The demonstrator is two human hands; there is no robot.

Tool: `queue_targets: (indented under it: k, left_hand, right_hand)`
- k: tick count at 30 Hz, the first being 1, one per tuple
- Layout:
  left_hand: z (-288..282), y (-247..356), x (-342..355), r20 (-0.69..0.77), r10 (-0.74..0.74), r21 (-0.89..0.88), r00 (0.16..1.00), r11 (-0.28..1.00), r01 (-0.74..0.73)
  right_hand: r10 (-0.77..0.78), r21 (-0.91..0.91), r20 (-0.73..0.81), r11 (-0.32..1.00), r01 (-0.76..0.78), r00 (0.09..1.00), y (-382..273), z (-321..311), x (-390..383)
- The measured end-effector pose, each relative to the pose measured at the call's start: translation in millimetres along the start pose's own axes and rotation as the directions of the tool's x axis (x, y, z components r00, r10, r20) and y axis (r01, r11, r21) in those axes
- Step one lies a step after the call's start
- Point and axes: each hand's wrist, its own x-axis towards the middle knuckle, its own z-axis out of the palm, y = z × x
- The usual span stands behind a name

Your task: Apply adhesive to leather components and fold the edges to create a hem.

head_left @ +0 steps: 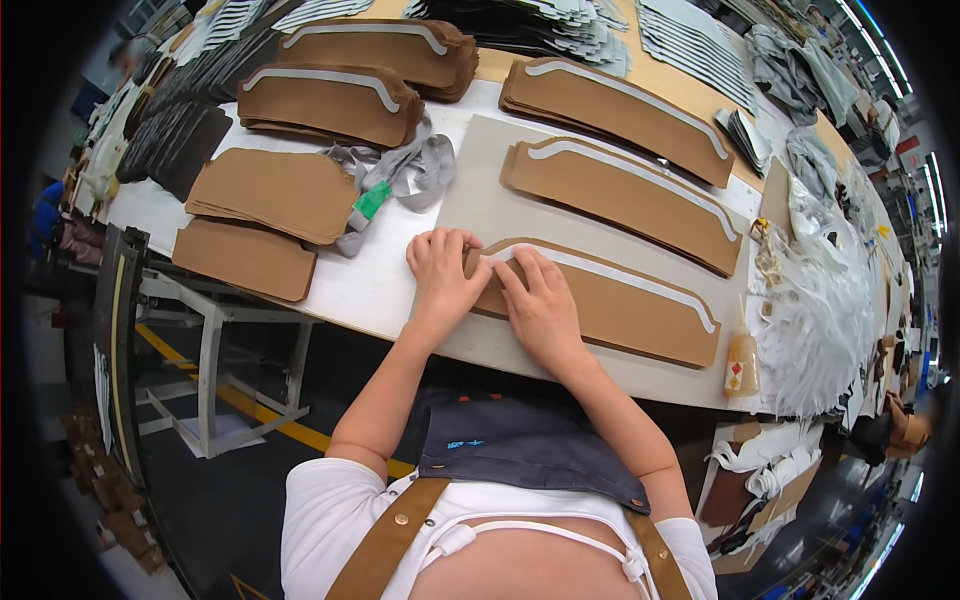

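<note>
Head view: left hand [443, 272] and right hand [538, 300] pressing flat on near brown leather panel [610, 305], at its left end, near front edge of counter [370, 285]. Fingers [515, 280] lying spread, gripping nothing, pinning start of white strip [640, 280] onto panel. Seemingly smoothing strip down; needing steady pressure rightward along curve. Glue bottle [741, 362] standing just right of panel. Similar panels [620, 190] stacked behind.

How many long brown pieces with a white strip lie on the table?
5: one under both hands, one beyond it, one farther right, two stacks at the far left. Others may be hidden.
</note>
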Motion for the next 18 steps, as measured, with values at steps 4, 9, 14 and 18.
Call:
queue_targets:
  k: [4, 9, 14, 18]
  left_hand:
    - [2.7, -1.7, -0.3, -0.001, -0.008, -0.011, 1.0, 1.0, 0.008]
    - [1.0, -1.3, -0.9, -0.003, -0.005, -0.002, 1.0, 1.0, 0.005]
    - [-3.5, -3.1, -1.2, 0.027, -0.006, -0.014, 1.0, 1.0, 0.007]
    - [-1.8, -3.2, -0.4, 0.011, -0.002, -0.006, 1.0, 1.0, 0.002]
  right_hand:
    - [0.019, 0.006, -0.001, 1.0, -0.019, 1.0, -1.8, -0.3, -0.9]
    - [0.026, 0.011, 0.009, 1.0, -0.026, 1.0, -0.6, 0.1, -1.7]
    - [0.041, 0.039, 0.019, 0.998, -0.042, 0.999, -0.7, -0.8, -3.3]
    - [0.033, 0.036, 0.014, 0.999, -0.033, 0.999, 0.0, -1.7, -2.3]
